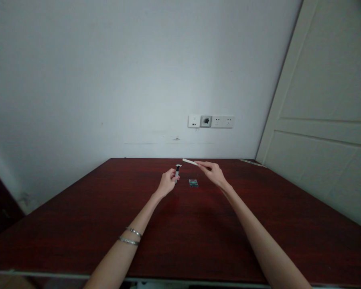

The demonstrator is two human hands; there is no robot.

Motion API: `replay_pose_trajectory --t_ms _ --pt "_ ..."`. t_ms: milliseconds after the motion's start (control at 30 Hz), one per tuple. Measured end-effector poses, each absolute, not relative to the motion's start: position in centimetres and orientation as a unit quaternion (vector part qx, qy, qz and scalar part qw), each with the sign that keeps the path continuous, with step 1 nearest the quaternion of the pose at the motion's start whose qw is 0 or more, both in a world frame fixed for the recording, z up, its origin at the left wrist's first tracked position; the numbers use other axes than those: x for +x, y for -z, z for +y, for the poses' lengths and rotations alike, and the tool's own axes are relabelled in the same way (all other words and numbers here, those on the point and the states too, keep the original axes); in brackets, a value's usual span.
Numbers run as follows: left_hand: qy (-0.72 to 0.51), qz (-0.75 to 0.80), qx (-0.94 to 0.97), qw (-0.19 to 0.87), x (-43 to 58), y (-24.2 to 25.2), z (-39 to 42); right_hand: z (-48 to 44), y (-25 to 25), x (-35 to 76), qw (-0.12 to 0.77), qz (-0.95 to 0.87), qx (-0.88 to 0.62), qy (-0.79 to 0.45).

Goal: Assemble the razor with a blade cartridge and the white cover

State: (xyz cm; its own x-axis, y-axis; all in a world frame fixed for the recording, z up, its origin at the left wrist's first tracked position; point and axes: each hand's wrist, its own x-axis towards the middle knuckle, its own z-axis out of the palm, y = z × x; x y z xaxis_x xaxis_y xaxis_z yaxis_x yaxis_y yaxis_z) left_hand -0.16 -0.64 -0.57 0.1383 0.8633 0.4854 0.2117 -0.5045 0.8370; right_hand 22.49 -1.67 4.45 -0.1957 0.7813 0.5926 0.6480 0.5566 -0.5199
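Note:
My left hand (167,182) is closed around a small syringe-like tube (177,171) with a black plunger top, held upright above the dark red table (78,224). My right hand (213,172) pinches a thin white flat stick (190,161) that points left and slightly up. A small dark square chip with a teal edge (193,183) lies flat on the table between the two hands, just below the stick. Two silver bracelets (131,236) circle my left forearm.
A white wall stands behind the table with a row of wall sockets (211,121). A pale door (327,120) closes off the right side. A light strip (252,162) lies at the table's far right corner.

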Motion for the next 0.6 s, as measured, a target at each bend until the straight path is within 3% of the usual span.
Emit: replay_pose_trajectory --t_ms 300,600 --pt "-0.493 0.41 0.725 0.253 -0.4 0.6 -0.8 -3.9 -6.1 21.6 0.353 -0.817 -0.455 -0.041" --pt "-0.471 0.398 0.754 0.228 -0.6 0.8 -1.0 -3.3 -5.6 21.9 0.392 -0.812 -0.427 -0.074"
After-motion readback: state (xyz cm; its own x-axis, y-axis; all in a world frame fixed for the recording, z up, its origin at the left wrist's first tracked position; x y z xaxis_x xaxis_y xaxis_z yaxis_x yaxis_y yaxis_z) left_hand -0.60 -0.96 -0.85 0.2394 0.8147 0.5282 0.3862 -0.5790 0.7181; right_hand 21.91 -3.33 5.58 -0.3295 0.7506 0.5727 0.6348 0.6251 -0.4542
